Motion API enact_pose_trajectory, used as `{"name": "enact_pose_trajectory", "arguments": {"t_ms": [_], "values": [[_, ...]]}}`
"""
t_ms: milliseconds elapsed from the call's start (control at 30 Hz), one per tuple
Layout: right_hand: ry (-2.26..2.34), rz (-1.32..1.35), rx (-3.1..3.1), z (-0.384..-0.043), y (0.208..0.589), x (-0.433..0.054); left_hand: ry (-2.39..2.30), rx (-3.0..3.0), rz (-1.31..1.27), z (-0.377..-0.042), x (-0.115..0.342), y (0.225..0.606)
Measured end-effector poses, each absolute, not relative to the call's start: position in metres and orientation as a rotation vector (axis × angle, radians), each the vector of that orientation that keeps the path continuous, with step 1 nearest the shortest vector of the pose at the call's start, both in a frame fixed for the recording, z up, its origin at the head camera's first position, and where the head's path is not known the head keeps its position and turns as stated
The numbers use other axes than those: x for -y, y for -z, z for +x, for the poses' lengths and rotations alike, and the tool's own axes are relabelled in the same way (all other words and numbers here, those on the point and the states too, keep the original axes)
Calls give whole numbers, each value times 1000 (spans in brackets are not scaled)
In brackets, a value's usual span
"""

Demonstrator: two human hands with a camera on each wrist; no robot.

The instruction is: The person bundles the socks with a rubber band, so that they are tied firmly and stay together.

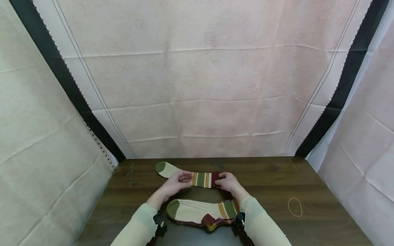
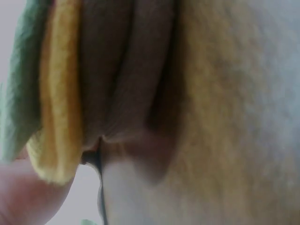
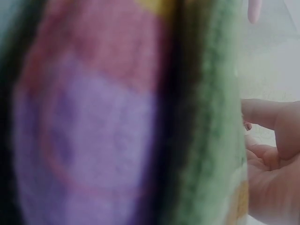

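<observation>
While the striped sock (image 1: 200,179) is positioned beyond the sock stack (image 1: 198,209), long axis directed left to right, its cuff (image 1: 214,180) is pinched between thumb and fingers by the right hand (image 1: 229,182); its middle is gripped by the left hand (image 1: 177,182), nearer the green toe (image 1: 160,166).

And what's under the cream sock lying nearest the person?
Below the cream sock, edges of patterned fabric peek out in maroon, yellow and purple, probably another sock or more. The rest is covered, so I can't tell how many.
</observation>
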State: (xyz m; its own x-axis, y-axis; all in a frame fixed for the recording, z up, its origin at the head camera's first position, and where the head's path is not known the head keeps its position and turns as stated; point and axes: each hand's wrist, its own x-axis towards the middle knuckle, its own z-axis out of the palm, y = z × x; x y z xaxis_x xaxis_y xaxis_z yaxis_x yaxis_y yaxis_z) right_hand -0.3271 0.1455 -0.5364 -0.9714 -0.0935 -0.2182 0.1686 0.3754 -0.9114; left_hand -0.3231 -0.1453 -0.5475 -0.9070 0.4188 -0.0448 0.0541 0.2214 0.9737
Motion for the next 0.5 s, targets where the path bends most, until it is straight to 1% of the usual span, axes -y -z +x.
{"name": "enact_pose_trajectory", "arguments": {"t_ms": [200,500], "values": [[1616,45,-2434,-326,536,-146,-1796,-2285,430,-323,156,542],[1609,20,-2461,-327,538,-146,-1938,-2654,110,-335,189,536]]}}
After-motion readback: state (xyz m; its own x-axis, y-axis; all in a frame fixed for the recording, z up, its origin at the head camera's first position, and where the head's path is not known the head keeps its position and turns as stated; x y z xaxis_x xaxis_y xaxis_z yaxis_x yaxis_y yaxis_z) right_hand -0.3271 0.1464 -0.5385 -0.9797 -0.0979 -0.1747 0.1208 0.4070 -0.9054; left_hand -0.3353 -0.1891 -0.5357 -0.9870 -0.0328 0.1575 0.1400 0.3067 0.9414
